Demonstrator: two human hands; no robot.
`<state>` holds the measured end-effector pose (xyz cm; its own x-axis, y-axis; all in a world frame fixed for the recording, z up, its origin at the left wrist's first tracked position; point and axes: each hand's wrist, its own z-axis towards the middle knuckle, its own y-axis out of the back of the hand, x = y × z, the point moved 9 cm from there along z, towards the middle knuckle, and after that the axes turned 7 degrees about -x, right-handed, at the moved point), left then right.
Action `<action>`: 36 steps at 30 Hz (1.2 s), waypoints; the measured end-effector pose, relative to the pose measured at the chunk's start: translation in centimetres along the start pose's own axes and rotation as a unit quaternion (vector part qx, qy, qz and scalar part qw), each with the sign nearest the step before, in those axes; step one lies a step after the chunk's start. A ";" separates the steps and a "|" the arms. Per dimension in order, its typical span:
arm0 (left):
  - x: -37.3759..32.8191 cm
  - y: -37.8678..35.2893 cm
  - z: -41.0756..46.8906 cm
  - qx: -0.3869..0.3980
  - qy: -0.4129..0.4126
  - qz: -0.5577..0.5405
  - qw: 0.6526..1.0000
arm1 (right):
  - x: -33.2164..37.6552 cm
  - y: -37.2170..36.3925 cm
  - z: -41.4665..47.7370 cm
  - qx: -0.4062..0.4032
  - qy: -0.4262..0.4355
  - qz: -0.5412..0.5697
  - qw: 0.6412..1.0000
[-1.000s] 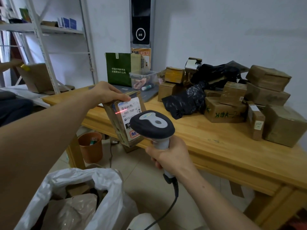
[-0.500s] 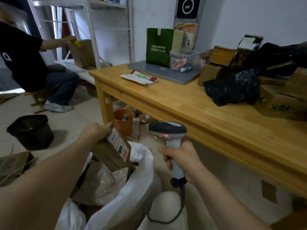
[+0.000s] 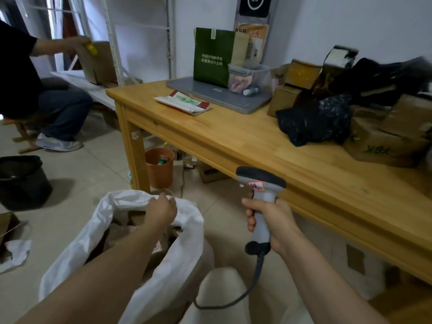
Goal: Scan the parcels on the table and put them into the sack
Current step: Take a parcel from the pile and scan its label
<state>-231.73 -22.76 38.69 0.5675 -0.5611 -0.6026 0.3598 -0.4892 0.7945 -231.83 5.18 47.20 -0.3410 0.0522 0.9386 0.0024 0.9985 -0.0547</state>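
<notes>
Here's the wearer, then: both arms are bare all the way from the bottom edge of the shot to the wrists. The left forearm (image 3: 105, 265) looms broad, close to the lens, and the right forearm (image 3: 327, 277) looks slimmer. The left hand (image 3: 161, 210) is bare, and we see its back and knuckles. The right hand (image 3: 273, 225) is bare as well, right down its fingers (image 3: 250, 222). Low between the two arms comes a knee (image 3: 222, 293) in pale cream trousers, the cloth plain, smooth and softly rounded over it.

One sack (image 3: 184, 265), one scanner (image 3: 261, 184), one table (image 3: 257, 148), one laptop (image 3: 224, 95).
</notes>
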 end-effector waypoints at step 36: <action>-43.3 -14.2 -3.8 0.054 -0.458 0.260 0.849 | 8.2 19.2 9.8 -0.116 0.034 0.162 0.979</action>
<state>-258.58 11.06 53.85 -0.2019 -0.9792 -0.0192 0.1393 -0.0481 0.9891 -243.84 24.57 50.54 -0.2230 0.3603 0.9058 0.3162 0.9057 -0.2824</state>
